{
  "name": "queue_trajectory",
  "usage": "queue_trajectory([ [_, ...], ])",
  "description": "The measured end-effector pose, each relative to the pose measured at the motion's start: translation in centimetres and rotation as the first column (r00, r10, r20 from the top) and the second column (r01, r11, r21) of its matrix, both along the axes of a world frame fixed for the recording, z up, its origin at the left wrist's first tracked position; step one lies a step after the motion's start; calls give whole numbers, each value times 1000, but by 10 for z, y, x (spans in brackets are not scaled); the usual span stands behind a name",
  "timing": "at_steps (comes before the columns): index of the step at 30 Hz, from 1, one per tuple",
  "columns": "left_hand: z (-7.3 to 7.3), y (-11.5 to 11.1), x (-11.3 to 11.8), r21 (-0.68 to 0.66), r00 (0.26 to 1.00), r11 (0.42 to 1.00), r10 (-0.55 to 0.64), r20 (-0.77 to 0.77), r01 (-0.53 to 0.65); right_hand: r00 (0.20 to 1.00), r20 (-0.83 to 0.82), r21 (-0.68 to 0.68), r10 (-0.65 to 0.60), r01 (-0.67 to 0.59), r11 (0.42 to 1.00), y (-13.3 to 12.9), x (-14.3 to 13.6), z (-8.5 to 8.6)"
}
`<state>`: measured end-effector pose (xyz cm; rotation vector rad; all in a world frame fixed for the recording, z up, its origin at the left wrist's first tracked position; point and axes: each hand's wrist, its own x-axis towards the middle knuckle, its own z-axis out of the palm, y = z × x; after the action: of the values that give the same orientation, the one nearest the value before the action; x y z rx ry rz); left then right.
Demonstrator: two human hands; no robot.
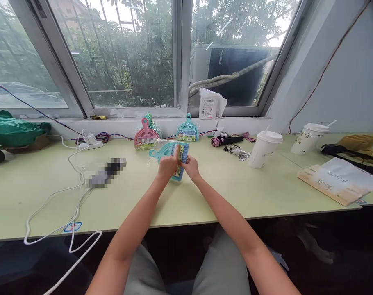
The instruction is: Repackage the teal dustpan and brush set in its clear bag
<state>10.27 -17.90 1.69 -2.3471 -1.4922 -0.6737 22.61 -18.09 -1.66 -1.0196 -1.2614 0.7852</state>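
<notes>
1. Pale green desk (205,192) under a wide window (121,53) carries everything; at its middle, a little back from the near edge, a teal mini dustpan-and-brush set (174,157) in clear wrap is held up just above the surface.
2. Left hand (168,166) is closed around the set's left side, fingers curled over the front; right hand (190,167) pinches the right edge, touching the blue brush bristles.
3. Bare desk lies open in front of the hands to the near edge and to either side.
4. Just behind, a pink dustpan set (145,137) fronting a stack and a second teal set (187,130) lean against the sill.
5. Right of the hands: a bunch of keys (237,152), a folded umbrella (225,140), then two lidded paper cups (264,148) (308,138) with straws; their contents are hidden.
6. Far right lies a white bag (340,180) over a flat box.
7. Left, a white cable (72,192) loops from a power strip (89,142) over the near edge.
</notes>
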Motion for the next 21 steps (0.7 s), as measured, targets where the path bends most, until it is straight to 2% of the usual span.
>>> queue_trajectory([
  [7, -2, 10, -6, 24, 987, 988, -152, 55, 151, 978, -150, -43, -144, 139, 989, 9, 10, -1],
  [11, -7, 6, 0, 36, 967, 968, -252, 50, 250, 962, -203, -89, -185, 170, 981, 11, 16, 1],
  [13, -8, 2, 6, 54, 962, 972, -233, 145, 227, 954, -232, -97, -189, 171, 980, 10, 17, 2],
  [17, -4, -4, 11, 40, 911, 995, -103, 398, 95, 940, -268, -98, -210, 190, 977, 8, 15, 4],
  [21, -1, -6, 9, 61, 898, 998, -41, 437, 16, 939, -266, -90, -217, 200, 976, 8, 15, 2],
])
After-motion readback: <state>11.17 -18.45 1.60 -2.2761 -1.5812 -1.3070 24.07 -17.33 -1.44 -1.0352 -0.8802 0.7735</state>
